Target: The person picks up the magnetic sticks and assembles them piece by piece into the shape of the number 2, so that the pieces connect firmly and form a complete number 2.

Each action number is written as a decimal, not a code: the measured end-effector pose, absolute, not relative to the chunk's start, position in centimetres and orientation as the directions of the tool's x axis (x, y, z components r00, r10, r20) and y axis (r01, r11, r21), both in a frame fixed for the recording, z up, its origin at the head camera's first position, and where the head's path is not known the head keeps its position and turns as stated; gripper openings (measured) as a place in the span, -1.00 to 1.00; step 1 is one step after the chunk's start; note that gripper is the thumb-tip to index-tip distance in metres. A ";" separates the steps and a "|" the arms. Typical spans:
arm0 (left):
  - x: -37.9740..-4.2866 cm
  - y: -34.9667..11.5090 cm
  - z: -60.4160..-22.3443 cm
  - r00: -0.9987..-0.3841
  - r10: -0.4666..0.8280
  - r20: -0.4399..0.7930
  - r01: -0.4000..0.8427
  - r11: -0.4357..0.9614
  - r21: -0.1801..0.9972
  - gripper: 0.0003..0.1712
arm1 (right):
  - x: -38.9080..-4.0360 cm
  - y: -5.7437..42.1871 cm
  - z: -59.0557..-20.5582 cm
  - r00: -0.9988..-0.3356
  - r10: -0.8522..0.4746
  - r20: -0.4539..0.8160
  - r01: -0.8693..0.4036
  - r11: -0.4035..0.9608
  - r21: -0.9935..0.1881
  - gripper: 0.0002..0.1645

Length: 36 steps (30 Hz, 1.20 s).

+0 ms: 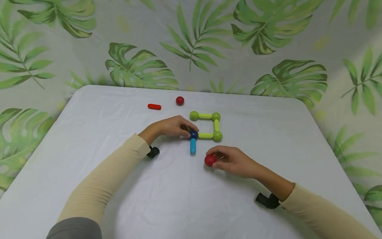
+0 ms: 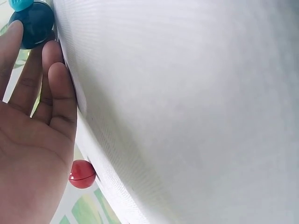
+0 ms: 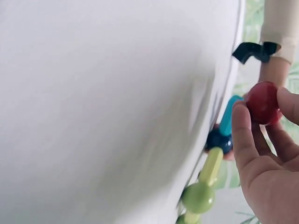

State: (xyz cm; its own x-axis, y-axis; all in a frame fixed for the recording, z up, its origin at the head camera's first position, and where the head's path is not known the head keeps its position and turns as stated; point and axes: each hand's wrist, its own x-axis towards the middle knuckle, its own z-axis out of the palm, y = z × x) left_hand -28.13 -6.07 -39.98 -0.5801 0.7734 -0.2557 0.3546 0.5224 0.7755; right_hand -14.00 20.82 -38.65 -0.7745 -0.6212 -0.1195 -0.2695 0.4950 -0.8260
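My left hand (image 1: 176, 126) pinches a dark blue ball (image 1: 194, 134) between thumb and fingers, seen closely in the left wrist view. A light blue rod (image 1: 193, 146) joins that ball and points toward the near edge. From the ball's right side a yellow-green rod (image 1: 206, 135) runs to a green ball (image 1: 217, 136); more yellow-green rods and green balls carry on into an open square. Nearer the front, my right hand (image 1: 235, 161) grips a red ball (image 1: 210, 160) with thumb and fingertips, to the right of the light blue rod's free end.
Toward the back of the white table (image 1: 167, 199) lie a red rod (image 1: 154, 106) and a second red ball (image 1: 180, 101). A leaf-patterned cloth (image 1: 203, 76) hangs behind the far edge. Black wrist mounts (image 1: 267, 200) stick out under both wrists.
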 end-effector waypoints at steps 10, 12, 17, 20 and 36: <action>-28.1 -6.1 -40.0 -0.578 0.778 -0.246 0.349 0.508 0.788 -0.56 | -13.8 18.7 -39.3 -0.774 -0.627 -0.088 -0.283 0.467 -0.838 -0.57; -28.2 -6.1 -40.1 -0.575 0.781 -0.244 0.349 0.504 0.790 -0.57 | -13.9 18.3 -39.5 -0.786 -0.611 -0.096 -0.273 0.482 -0.832 -0.57; -28.2 -6.1 -40.1 -0.574 0.778 -0.256 0.341 0.511 0.789 -0.56 | -14.1 17.3 -39.6 -0.843 -0.518 -0.143 -0.200 0.550 -0.811 -0.59; -28.2 -6.1 -40.2 -0.578 0.770 -0.270 0.333 0.525 0.783 -0.56 | -14.2 16.9 -39.7 -0.878 -0.441 -0.188 -0.113 0.573 -0.812 -0.60; -28.3 -6.1 -40.3 -0.587 0.761 -0.276 0.319 0.531 0.785 -0.56 | -14.8 15.5 -40.3 -0.890 -0.365 -0.273 0.041 0.532 -0.846 -0.59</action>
State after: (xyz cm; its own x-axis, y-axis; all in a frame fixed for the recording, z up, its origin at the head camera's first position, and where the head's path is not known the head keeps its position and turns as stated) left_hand -28.31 -6.12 -40.33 -0.5870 0.7612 -0.2759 0.3191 0.5307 0.7852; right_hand -14.81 15.54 -40.26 -0.8898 -0.3655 -0.2733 0.0412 0.5321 -0.8457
